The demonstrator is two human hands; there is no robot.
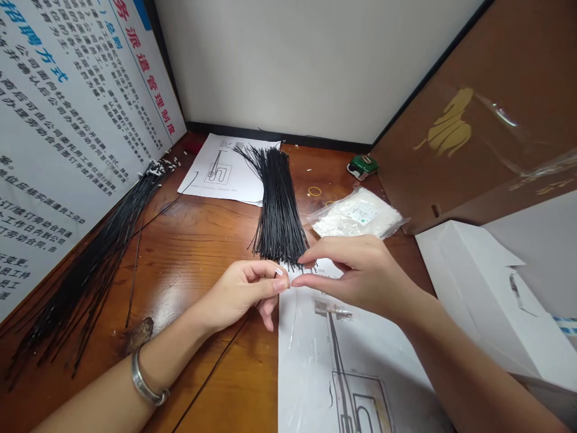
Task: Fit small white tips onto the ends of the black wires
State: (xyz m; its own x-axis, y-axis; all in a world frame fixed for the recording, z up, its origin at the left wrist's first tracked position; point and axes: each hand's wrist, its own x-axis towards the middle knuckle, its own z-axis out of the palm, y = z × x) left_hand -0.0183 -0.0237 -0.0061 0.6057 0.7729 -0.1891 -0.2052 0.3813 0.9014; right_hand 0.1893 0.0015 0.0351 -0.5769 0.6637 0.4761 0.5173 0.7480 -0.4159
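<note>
Between the thumb and index finger of my left hand is a small white plastic connector. A thin black wire runs from under that hand down to the lower edge of the view. My right hand is just to the right, thumb and index finger apart, with nothing visible between them. Its index fingertip is close to the near ends of a thick bundle of black wires; whether it touches them I cannot tell. The right thumb tip points at the left fingertips, with a slight gap.
Wires with white ends lie along the left board. A printed drawing lies under my hands, another sheet behind. A bag of white parts, a green tape measure, a rubber band and a white box are rightward.
</note>
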